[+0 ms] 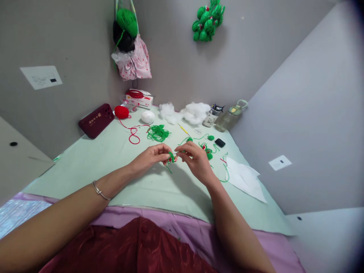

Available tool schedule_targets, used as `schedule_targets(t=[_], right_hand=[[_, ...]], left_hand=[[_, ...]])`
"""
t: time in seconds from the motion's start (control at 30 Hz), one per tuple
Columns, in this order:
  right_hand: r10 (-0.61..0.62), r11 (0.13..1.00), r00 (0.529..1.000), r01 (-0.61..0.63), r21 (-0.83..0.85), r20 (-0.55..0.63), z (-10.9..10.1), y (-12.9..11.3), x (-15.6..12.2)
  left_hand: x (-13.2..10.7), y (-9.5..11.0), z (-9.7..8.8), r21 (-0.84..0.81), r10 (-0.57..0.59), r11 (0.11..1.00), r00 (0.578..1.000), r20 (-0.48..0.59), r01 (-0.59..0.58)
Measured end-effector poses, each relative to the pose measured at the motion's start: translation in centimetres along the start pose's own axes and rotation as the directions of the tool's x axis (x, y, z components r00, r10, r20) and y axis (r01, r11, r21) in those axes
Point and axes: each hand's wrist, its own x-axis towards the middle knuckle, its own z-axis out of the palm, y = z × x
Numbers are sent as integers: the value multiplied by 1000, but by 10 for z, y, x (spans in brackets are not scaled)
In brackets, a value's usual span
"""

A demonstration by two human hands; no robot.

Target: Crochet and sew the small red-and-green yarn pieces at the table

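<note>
Over the middle of the table, my left hand pinches a small green crocheted piece with some red at its lower side. A loose green yarn tail hangs below it. My right hand is closed close beside it, thumb and forefinger together on a thin, pale needle-like tool that reaches to the piece. Its exact kind is too small to make out. Just beyond the right hand lie green crocheted balls with yarn tails, one partly hidden by the fingers. A tangle of green yarn lies beyond my left hand.
Farther back are a red yarn ball, white yarn ball, white stuffing, yellow-handled hook, pen cup and bottle. A maroon phone leans left; white paper lies right. Walls enclose the table.
</note>
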Motion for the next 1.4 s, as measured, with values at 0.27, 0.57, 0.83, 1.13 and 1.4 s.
schedule_targets(t=[0.27,0.57,0.83,1.13,1.4], right_hand=[[-45,996,996,50,-69,73,16,-7,-3],[91,915,992,-48,400,-89,11,-23,-1],[407,599,831,69,798,-378,-56,1,12],[302,823,914,-108,558,-269,-15,-7,6],[-197,946,969,148,-287,-149,33,-15,-1]], left_hand=[[0,0,5,60,-55,996,992,-112,62],[2,-3,5,90,-81,992,993,-85,88],[3,3,5,107,-107,987,984,-142,122],[1,3,1,-218,-111,973,979,-170,73],[5,-7,2,-407,-136,913,970,-201,43]])
